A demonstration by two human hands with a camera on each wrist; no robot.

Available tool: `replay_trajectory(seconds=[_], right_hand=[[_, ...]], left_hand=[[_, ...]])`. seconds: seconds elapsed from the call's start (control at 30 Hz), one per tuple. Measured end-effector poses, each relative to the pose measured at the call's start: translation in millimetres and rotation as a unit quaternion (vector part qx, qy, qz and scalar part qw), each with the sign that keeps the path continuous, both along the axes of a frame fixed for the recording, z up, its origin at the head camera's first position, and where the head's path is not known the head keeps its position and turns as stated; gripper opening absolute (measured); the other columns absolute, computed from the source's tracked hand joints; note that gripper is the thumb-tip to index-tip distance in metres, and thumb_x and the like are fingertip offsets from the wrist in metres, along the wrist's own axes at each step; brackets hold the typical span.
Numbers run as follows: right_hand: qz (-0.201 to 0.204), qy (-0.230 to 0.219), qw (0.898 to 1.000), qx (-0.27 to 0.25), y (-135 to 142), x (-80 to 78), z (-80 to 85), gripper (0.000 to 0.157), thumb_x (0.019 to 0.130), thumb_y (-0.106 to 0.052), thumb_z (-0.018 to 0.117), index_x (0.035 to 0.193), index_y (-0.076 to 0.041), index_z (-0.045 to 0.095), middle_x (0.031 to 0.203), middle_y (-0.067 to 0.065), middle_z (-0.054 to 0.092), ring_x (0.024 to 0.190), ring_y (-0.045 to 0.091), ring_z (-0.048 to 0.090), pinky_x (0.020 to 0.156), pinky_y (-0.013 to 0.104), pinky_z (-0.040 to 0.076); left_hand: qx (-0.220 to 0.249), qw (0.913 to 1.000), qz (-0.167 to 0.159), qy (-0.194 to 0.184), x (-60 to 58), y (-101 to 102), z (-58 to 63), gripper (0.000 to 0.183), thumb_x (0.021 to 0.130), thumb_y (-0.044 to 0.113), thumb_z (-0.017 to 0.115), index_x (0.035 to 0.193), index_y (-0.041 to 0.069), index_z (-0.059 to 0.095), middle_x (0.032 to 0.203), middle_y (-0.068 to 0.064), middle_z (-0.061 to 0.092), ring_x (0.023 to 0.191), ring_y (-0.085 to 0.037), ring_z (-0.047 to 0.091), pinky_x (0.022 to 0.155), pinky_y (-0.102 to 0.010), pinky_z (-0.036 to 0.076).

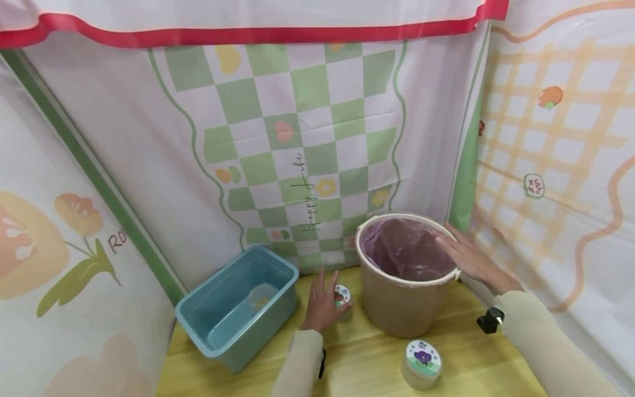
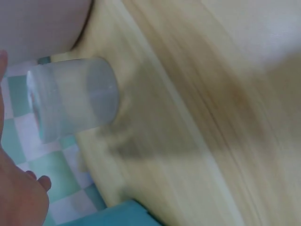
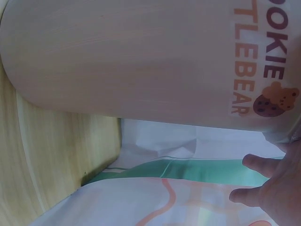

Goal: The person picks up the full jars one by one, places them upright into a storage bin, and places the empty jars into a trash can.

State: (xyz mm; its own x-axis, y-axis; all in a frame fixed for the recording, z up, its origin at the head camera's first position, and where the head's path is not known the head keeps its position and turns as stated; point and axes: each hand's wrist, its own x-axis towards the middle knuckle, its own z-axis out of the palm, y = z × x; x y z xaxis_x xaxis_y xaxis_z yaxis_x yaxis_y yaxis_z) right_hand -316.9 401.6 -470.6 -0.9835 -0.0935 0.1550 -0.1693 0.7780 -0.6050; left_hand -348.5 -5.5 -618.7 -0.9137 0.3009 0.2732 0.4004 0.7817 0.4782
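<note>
Beside the jar (image 2: 73,100), left hand (image 1: 321,306) spread wide; at the bucket rim (image 1: 413,283), right hand (image 1: 473,260), fingers extended.

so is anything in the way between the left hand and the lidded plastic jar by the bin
Nothing visible is. The left hand is right beside the lidded plastic jar. The lined trash bin stands beyond the jar and the blue basin on the hand's other side, so neither comes between.
</note>
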Motion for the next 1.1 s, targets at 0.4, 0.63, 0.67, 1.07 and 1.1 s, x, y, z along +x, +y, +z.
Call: replay_trajectory(seconds=[0.4, 0.63, 0.67, 1.07, 1.1], right_hand=[[0.004, 0.003, 1.0, 0.001, 0, 2.2, -0.8, 0.07, 0.118, -0.05, 0.027, 0.171, -0.003, 0.028, 0.179, 0.032, 0.0, 0.154, 0.073, 0.011, 0.109, 0.096, 0.012], [0.003, 0.009, 1.0, -0.001, -1, 2.3, -2.0, 0.069, 0.118, -0.049, 0.028, 0.17, -0.003, 0.03, 0.179, 0.033, 0.003, 0.155, 0.072, 0.012, 0.111, 0.095, 0.012], [0.003, 0.01, 1.0, 0.002, -1, 1.8, -2.5, 0.068, 0.119, -0.049, 0.028, 0.17, -0.004, 0.031, 0.179, 0.033, 0.004, 0.155, 0.072, 0.013, 0.111, 0.095, 0.013], [-0.002, 0.009, 1.0, 0.001, -1, -0.2, -1.9, 0.07, 0.119, -0.048, 0.028, 0.171, -0.002, 0.028, 0.179, 0.032, 0.004, 0.155, 0.072, 0.014, 0.112, 0.094, 0.014], [-0.001, 0.009, 1.0, 0.002, -1, -0.2, -1.7, 0.069, 0.119, -0.048, 0.028, 0.171, -0.002, 0.028, 0.179, 0.032, 0.004, 0.155, 0.072, 0.014, 0.112, 0.094, 0.014]], left_hand=[[-0.011, 0.9997, 0.008, -0.019, 5.8, -3, -16.2, 0.085, 0.096, 0.043, 0.084, 0.168, 0.022, 0.044, 0.176, -0.029, 0.027, 0.144, -0.055, 0.051, 0.105, -0.07, 0.056], [0.007, 0.9995, 0.003, -0.029, 10.8, -7, -26.7, 0.087, 0.093, 0.035, 0.088, 0.167, 0.018, 0.044, 0.173, -0.033, 0.028, 0.143, -0.056, 0.052, 0.107, -0.069, 0.055], [0.011, 0.9994, 0.005, -0.033, 11.4, -7, -28.4, 0.086, 0.093, 0.034, 0.088, 0.166, 0.018, 0.045, 0.173, -0.033, 0.029, 0.143, -0.056, 0.051, 0.106, -0.069, 0.055], [0.021, 0.9983, -0.001, -0.054, 16.8, -13, -40.3, 0.08, 0.098, 0.036, 0.082, 0.166, 0.018, 0.044, 0.174, -0.031, 0.027, 0.147, -0.056, 0.047, 0.107, -0.073, 0.053], [0.018, 0.9987, -0.002, -0.048, 16.8, -13, -41.1, 0.08, 0.098, 0.036, 0.082, 0.166, 0.018, 0.044, 0.174, -0.032, 0.028, 0.146, -0.056, 0.048, 0.106, -0.073, 0.053]])
